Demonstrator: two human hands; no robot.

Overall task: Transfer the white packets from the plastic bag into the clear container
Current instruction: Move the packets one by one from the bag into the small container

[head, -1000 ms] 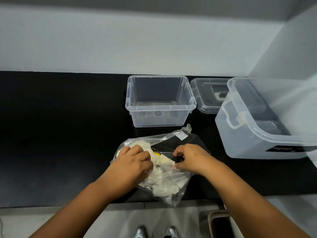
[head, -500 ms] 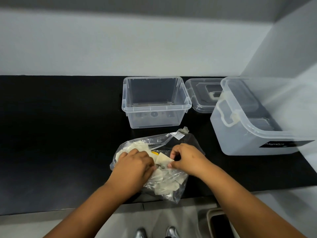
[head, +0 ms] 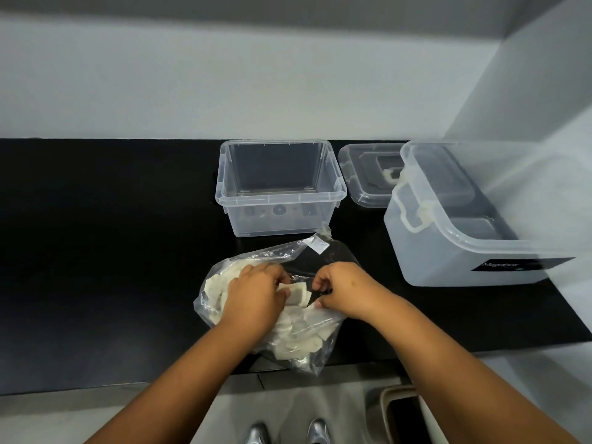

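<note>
Two hands at crinkly plastic bag (head: pixel 256 261): left hand (head: pixel 253 294) grip clutches flat white packets (head: pixel 296 296); right hand (head: pixel 344 288) pinches film.

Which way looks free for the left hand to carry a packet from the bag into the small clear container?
Probably straight ahead: the small clear container stands open just beyond the plastic bag, nothing between them and the left hand.

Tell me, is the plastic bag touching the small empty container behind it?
Cannot tell. In the head view the bag's twisted top corner overlaps the container's near bottom edge, but whether it presses against the wall or just lies before it is unclear.
</note>
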